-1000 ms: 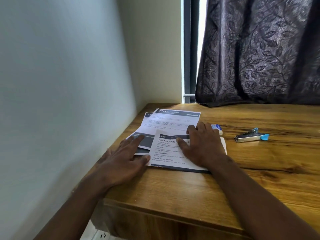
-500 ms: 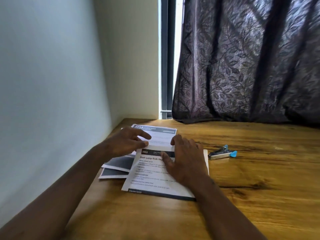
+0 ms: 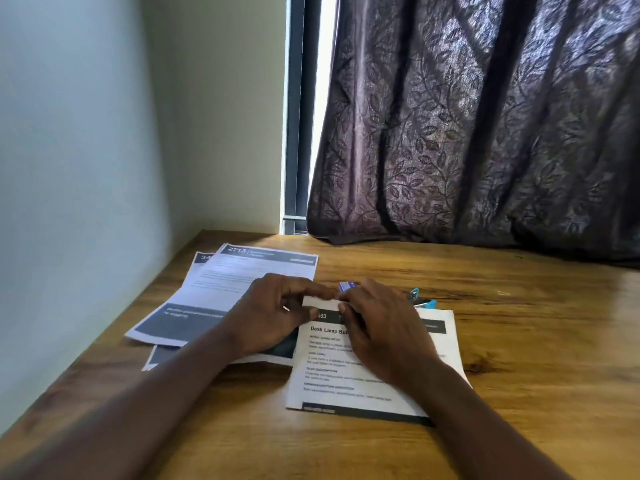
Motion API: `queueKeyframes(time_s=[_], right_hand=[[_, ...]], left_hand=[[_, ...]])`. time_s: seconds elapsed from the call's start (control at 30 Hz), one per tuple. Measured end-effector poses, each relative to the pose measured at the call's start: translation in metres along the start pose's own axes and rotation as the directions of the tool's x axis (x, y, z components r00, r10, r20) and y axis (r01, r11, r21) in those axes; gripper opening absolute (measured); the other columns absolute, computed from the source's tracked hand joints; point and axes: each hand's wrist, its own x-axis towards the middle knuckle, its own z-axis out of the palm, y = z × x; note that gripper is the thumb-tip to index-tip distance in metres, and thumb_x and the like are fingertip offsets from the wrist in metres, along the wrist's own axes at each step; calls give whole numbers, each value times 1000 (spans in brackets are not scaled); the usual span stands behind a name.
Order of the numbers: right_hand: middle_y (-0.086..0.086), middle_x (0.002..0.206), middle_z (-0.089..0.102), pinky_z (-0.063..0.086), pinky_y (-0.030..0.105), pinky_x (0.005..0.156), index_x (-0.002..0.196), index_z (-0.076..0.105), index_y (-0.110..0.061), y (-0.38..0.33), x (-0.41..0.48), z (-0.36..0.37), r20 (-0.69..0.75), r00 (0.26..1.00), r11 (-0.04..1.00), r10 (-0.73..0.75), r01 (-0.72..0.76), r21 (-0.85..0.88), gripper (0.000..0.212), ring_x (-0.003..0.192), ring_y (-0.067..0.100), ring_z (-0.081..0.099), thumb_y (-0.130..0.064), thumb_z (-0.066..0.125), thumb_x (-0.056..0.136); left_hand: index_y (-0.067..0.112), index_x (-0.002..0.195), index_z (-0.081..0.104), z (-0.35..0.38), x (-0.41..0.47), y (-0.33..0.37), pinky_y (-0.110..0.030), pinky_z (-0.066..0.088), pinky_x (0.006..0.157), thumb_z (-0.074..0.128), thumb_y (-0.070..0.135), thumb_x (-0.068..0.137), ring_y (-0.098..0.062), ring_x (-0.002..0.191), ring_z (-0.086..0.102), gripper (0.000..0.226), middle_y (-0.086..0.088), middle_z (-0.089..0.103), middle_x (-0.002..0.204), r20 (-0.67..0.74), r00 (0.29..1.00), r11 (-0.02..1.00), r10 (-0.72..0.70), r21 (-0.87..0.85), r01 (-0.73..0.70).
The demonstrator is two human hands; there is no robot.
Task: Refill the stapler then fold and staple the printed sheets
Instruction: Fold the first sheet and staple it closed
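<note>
L hand [image 3: 277, 313], R hand [image 3: 381, 327]: grips pinched on top edge of thin printed sheet [image 3: 346, 386]; woodgrain desk [image 3: 519, 341].

Person, upper limbs only on view. Left hand [image 3: 273, 313]: bare, slim fingers, short nails; one small pale glint near a fingertip, too small to identify. Right hand [image 3: 384, 327]: bare, broad back, knuckles distinct. Left forearm [image 3: 156, 393] and right forearm [image 3: 485, 427]: bare as far as can be seen, lean, outlines slightly blurred.
</note>
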Motion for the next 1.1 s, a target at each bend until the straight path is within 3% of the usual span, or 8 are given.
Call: queueKeyframes(time_s=[0.07,0.3,0.47,0.53,0.6,0.8,0.97,1.1], right_hand=[[-3,100,57,43,35,82,105,63,-23,8,-6,-3,11,1000,999,17,-17,-31,20,93,17,53,-36,47,101],[-11,89,53,35,29,70,89,52,-29,37,-29,-15,12,996,996,85,-85,9,15,80,11,49,-39,46,99],[-9,88,58,43,36,74,88,51,-28,42,-29,-11,43,990,989,135,-138,53,17,82,15,54,-40,47,99],[-9,92,61,41,33,73,90,51,-29,43,-29,-10,47,988,987,147,-149,56,15,85,14,54,-41,47,98],[-7,98,64,42,33,74,94,55,-28,43,-30,-9,38,986,984,164,-166,60,17,89,16,57,-42,46,98],[-3,105,69,43,34,78,99,60,-27,43,-30,-9,38,978,976,204,-206,74,21,95,21,61,-43,47,97],[-1,106,68,36,30,74,101,59,-26,43,-30,-8,35,977,974,210,-212,82,19,96,20,60,-41,48,97],[-2,106,68,43,34,82,101,58,-26,43,-29,-8,21,984,981,179,-180,73,18,97,21,60,-41,48,97]], left_hand=[[46,114,72,6,-1,2,-15,58,76,75,16,92,7,100,69,37,38,70,97,14,1000,998,1,55,-1],[36,113,77,9,3,1,-15,56,76,77,23,90,7,93,67,26,26,74,106,-66,992,944,110,320,-84],[32,108,78,20,42,13,-9,53,72,77,25,91,5,91,68,18,22,75,98,-103,988,962,115,259,-85],[29,102,79,29,68,22,-9,50,70,77,27,91,5,85,67,12,20,74,93,-56,992,953,113,287,-93],[27,96,81,40,96,33,-19,52,71,77,36,89,4,79,68,11,17,76,89,51,995,939,83,330,-95],[26,84,81,86,156,48,-29,55,73,75,71,75,-7,79,66,47,12,74,80,271,954,861,-125,508,-32],[19,85,81,110,172,49,-23,48,64,88,53,72,-7,75,65,37,11,75,81,383,916,869,-124,488,-87],[22,93,83,97,165,44,-20,47,65,88,43,74,0,71,63,28,17,72,77,282,958,897,-51,435,-80]])
